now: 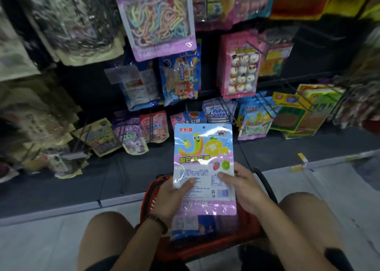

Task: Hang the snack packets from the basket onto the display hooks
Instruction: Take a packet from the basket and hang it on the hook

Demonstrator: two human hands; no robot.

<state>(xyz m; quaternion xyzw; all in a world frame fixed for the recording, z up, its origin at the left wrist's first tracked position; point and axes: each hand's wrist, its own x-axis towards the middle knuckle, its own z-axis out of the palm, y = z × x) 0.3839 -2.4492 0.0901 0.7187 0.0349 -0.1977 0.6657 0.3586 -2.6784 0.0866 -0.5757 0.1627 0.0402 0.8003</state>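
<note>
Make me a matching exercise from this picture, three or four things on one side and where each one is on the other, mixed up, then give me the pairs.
Things:
1. worm packet
2. red basket
3. marshmallow-face packets
4. rainbow-strings packet

Places:
A. hanging top centre of the rack
B. on the floor between the knees
C. held in both hands
D. hanging right of centre, mid rack

Pairs: 1-C, 2-B, 3-D, 4-A

— Where's the packet?
— I see the snack packet (pixel 203 163) above the basket (pixel 150 200), left hand (pixel 171 198) and right hand (pixel 244 188) on its sides.
— And the display hooks (pixel 224 110)?
— Behind it, on the rack.
</note>
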